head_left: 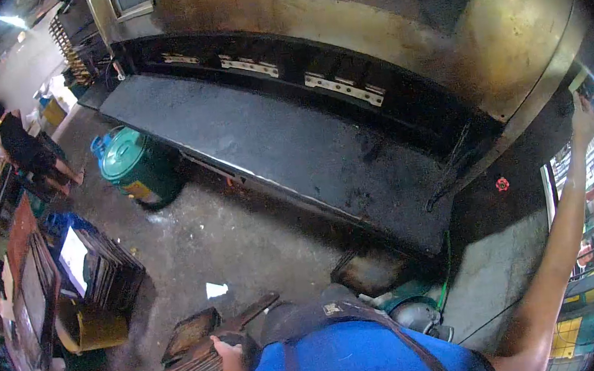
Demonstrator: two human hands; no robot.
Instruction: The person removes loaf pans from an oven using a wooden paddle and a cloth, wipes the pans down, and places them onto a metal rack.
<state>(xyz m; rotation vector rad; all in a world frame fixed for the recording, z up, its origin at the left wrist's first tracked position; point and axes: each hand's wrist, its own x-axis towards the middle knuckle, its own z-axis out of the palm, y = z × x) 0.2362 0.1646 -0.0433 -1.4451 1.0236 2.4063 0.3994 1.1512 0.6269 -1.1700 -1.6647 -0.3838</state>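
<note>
My left hand (229, 348) is low, beside my left hip, next to a stack of thin dark boards (193, 370). Its fingers are small and partly hidden, so their grip is unclear. Far up to the right, my outstretched right hand (582, 115) is raised by the edge of a large stained metal machine (408, 7). The fingers there look closed near a pale strip (578, 79), too small to name. A long dark metal shelf (248, 129) runs along the machine's front, below perforated metal strips (345, 89).
A green lidded barrel (128, 160) stands by the shelf's far end. More boards (114, 270) and a cardboard box (95, 328) are on the left. A person in dark clothes (25, 145) bends over farther back. A red valve wheel (502, 184) is at right.
</note>
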